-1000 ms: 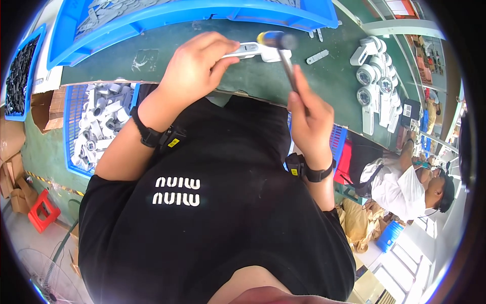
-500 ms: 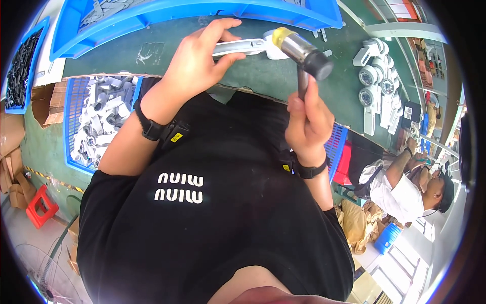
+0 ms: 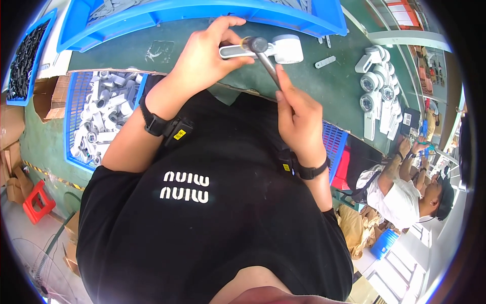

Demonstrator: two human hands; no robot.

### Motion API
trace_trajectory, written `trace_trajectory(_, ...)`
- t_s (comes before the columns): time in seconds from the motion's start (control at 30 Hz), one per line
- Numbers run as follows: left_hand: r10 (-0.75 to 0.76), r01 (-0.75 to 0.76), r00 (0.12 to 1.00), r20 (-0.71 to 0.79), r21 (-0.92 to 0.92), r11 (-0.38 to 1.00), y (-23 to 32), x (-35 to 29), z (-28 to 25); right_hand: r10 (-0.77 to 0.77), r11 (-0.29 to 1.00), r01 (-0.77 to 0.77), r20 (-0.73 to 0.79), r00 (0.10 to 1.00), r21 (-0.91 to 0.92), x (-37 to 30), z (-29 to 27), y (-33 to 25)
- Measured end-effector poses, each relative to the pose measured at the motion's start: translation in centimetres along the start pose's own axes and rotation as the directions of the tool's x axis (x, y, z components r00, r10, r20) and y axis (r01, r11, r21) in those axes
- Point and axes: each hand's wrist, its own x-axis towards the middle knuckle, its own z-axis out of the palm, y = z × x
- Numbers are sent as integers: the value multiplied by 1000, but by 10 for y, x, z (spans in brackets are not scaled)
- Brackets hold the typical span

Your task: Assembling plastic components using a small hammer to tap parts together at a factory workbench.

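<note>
My left hand grips a white plastic part by its long handle, fingers on one side and thumb on the other. The part's round, cup-like white head points right above the green bench. Closed around the handle of a small mallet is my right hand. The dark mallet head lies over the white handle close to my left fingers, covering a piece of it; I cannot tell whether the two touch. A loose light-grey strip rests on the bench right of the white part.
At the far side stands a blue bin of grey pieces. A blue crate of white parts is left, a tray of black pieces beyond. Finished-looking white units lie right, near a co-worker in a white shirt.
The mallet has swung left and down, from beside the round head to over the white handle. My right hand moved slightly left. The left hand kept its grip.
</note>
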Motion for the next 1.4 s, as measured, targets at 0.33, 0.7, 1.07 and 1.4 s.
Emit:
trace_trajectory(0.33, -15, 13, 1000, -19, -72, 997, -11, 0, 3, 0, 999, 4, 84, 996, -47, 1, 14, -6)
trace_trajectory(0.7, 81, -81, 993, -89, 0, 997, -19, -2, 3, -6, 987, -14, 122, 993, 157, 11, 2, -8)
trace_trajectory(1.07, 10, -10, 1000, -6, -32, 999, -7, -2, -1, 66, 974, -25, -173, 983, 225, -15, -8, -2)
trace_trajectory(1.4, 61, -61, 998, 25, 25, 998, -2, -4, 1, 122, 985, -103, -132, 984, 141, -32, -11, 17)
